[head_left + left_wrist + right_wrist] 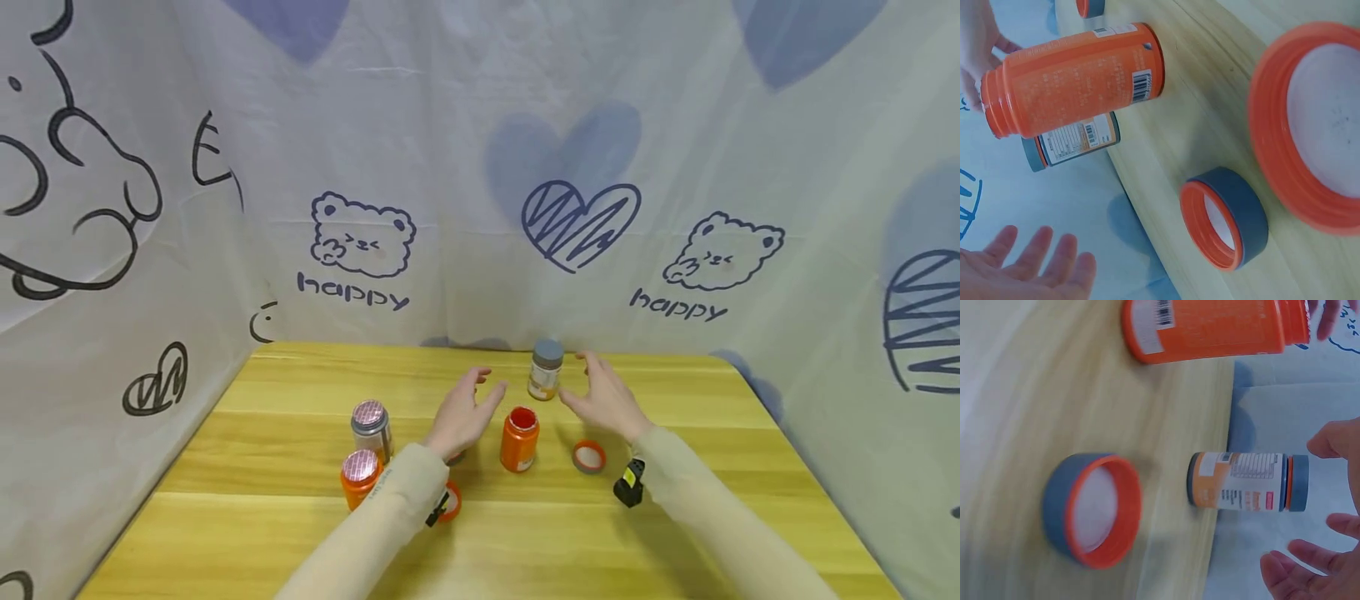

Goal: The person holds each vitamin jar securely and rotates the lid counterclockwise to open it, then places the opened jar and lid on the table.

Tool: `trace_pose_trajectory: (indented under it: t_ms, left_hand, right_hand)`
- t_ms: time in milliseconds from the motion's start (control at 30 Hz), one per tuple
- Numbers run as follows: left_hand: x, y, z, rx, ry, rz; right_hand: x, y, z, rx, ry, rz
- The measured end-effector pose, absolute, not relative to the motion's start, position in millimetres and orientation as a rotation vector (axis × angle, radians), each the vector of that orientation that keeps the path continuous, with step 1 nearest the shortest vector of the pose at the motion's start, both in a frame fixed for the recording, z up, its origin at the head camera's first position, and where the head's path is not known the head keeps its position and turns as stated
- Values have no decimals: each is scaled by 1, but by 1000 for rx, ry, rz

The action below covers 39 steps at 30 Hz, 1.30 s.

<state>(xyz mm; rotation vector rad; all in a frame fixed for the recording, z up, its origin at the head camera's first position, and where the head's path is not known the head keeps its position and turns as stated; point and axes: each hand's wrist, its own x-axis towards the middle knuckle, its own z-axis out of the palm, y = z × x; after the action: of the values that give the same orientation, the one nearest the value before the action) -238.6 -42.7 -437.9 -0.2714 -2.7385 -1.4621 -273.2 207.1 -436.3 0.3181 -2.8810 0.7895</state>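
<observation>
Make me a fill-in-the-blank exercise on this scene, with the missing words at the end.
1. The open jar between the left hand and the right hand is coloured ____ outside.
2. The closed jar at the back wears a ____ lid.
3. Left of the left hand stand ____ pink-topped jars.
4. The loose lid right of the open jar lies with its hollow side facing ____.

Missing words: orange; grey; two; up.

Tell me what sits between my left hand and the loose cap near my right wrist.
The uncapped orange bottle stands between your left hand and that cap, as the head view shows.
</observation>
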Motion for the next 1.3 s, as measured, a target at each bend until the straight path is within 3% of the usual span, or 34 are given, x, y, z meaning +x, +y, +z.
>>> trace_pose_trajectory:
  t_ms: [600,1300]
  left_hand:
    - [-241,-49,-456,-208,-2797,-1268]
    - [-239,-48,-463,-205,-2887,-1244]
  right_hand:
    - [-320,181,-444,235,-2877,1056]
    - [-334,164,-454,92,-2839,1195]
